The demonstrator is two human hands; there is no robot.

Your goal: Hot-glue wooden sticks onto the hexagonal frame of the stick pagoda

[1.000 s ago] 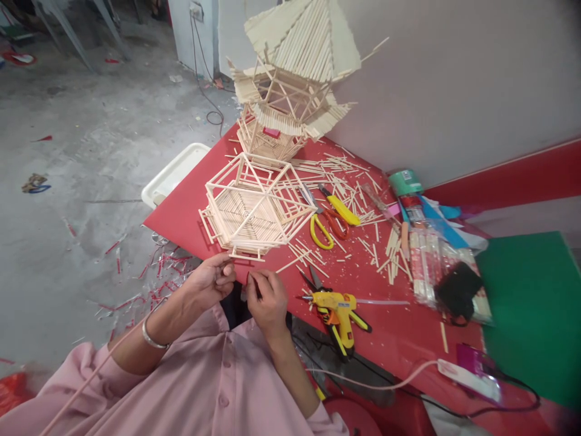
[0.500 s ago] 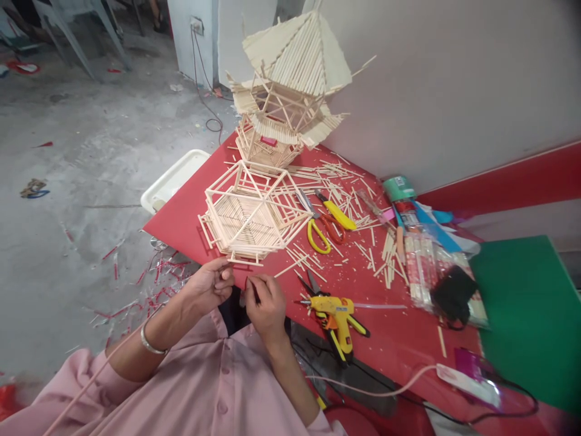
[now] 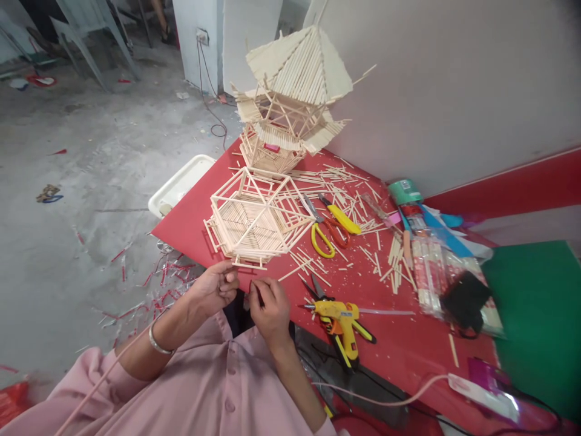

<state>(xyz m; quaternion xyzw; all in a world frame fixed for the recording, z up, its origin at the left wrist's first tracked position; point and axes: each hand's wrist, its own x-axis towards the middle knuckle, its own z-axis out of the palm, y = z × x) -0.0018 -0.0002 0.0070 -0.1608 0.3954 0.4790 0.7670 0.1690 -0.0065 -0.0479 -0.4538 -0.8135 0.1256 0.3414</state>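
Observation:
My left hand point(image 3: 216, 287) and my right hand point(image 3: 271, 309) are close together at the near edge of the red table point(image 3: 190, 218), fingers curled in a pinch. Each seems to grip something small between thumb and fingers; I cannot make out what. Just beyond them sits a hexagonal frame of wooden sticks point(image 3: 254, 218). Behind it stands a tall stick-built pagoda model point(image 3: 293, 103). A yellow glue gun point(image 3: 340, 318) lies to the right of my right hand.
Yellow-handled scissors point(image 3: 323, 236), a yellow cutter point(image 3: 342, 219) and loose sticks point(image 3: 363, 242) litter the table. Packets of sticks point(image 3: 429, 269), a green tape roll point(image 3: 403, 191) and a green board point(image 3: 540, 315) lie right. A white tray point(image 3: 179, 184) sits off the table's left edge.
The view has shifted slightly, so everything sits a little lower and to the right. My hands stay together in the same pinch at the table edge.

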